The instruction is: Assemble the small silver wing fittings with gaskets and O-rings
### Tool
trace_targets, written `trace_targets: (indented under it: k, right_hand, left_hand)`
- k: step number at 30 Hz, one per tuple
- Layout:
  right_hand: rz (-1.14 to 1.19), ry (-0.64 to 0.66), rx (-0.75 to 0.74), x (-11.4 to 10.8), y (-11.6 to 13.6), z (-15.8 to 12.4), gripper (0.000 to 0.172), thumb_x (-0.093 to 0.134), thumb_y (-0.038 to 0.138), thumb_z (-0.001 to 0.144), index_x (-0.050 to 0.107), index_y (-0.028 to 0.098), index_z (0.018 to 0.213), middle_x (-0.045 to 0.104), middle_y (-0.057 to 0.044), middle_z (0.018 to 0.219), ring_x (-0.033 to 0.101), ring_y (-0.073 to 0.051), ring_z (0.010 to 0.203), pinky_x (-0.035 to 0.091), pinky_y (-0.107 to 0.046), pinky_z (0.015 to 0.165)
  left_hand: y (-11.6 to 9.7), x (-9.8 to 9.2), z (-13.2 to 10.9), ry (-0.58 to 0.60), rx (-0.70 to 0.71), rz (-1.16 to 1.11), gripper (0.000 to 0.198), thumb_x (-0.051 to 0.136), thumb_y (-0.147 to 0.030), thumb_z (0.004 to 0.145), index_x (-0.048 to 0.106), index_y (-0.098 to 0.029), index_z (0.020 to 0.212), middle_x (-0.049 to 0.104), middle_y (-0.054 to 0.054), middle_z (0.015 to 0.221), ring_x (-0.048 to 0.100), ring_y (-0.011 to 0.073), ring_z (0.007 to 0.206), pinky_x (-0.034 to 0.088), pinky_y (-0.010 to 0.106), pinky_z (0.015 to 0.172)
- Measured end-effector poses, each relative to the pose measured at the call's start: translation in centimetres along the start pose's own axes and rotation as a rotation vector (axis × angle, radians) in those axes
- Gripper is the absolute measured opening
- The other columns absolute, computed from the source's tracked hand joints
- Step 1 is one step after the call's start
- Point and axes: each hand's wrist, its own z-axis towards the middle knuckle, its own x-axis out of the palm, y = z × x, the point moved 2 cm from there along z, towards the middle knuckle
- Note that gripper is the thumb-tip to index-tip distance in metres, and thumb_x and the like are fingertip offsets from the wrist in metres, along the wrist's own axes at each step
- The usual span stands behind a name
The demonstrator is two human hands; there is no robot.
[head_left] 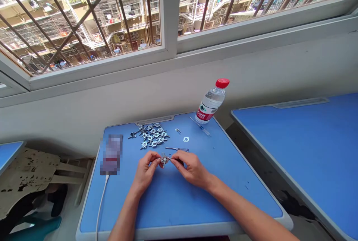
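Between my two hands, just above the blue desk, is a small silvery metal fitting (164, 160). My left hand (147, 168) pinches its left side between thumb and fingers. On the other side, the fingertips of my right hand (188, 164) are closed at the fitting's right end; whether they also hold a separate small piece cannot be made out. Just beyond the hands lies a screwdriver (181, 149) with a clear handle. A pile of similar metal fittings (152, 136) sits farther back on the left. A flat metal plate with a hole (186, 137) and a small loose metal part (178, 130) lie behind the screwdriver.
A water bottle (210, 105) with a red cap stands at the desk's back right corner, beside a second screwdriver (200, 126). A blurred phone-like object (111, 155) with a white cable (101, 200) lies on the left. Another blue desk (302, 140) stands right, below the barred window.
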Motion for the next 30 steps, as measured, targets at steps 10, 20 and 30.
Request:
trace_targets:
  k: [10, 20, 30]
  right_hand:
    - [-0.007, -0.006, -0.009, 0.0, 0.1, 0.0, 0.022, 0.046, 0.021, 0.097, 0.059, 0.019, 0.079, 0.056, -0.001, 0.063, 0.049, -0.013, 0.055, 0.039, -0.025, 0.054]
    - [-0.003, -0.014, -0.021, -0.1, 0.2, 0.0, 0.025, 0.045, 0.024, 0.099, 0.060, 0.018, 0.080, 0.058, -0.001, 0.063, 0.050, -0.013, 0.054, 0.039, -0.025, 0.053]
    - [-0.011, -0.016, -0.019, -0.1, 0.3, 0.0, 0.022, 0.046, 0.021, 0.097, 0.060, 0.019, 0.080, 0.058, -0.001, 0.063, 0.050, -0.013, 0.054, 0.039, -0.025, 0.052]
  left_hand:
    - [0.2, 0.0, 0.0, 0.001, -0.005, -0.009, 0.024, 0.057, -0.041, 0.092, 0.060, -0.018, 0.087, 0.069, 0.004, 0.075, 0.064, 0.0173, 0.070, 0.049, 0.030, 0.071]
    - [-0.5, -0.1, 0.0, -0.006, 0.002, 0.017, 0.025, 0.058, -0.041, 0.091, 0.062, -0.017, 0.084, 0.068, 0.003, 0.073, 0.064, 0.0173, 0.070, 0.048, 0.029, 0.072]
    - [-0.7, -0.1, 0.1, -0.019, 0.021, 0.058, 0.024, 0.058, -0.040, 0.091, 0.063, -0.018, 0.083, 0.067, 0.002, 0.074, 0.062, 0.0171, 0.071, 0.047, 0.029, 0.072]
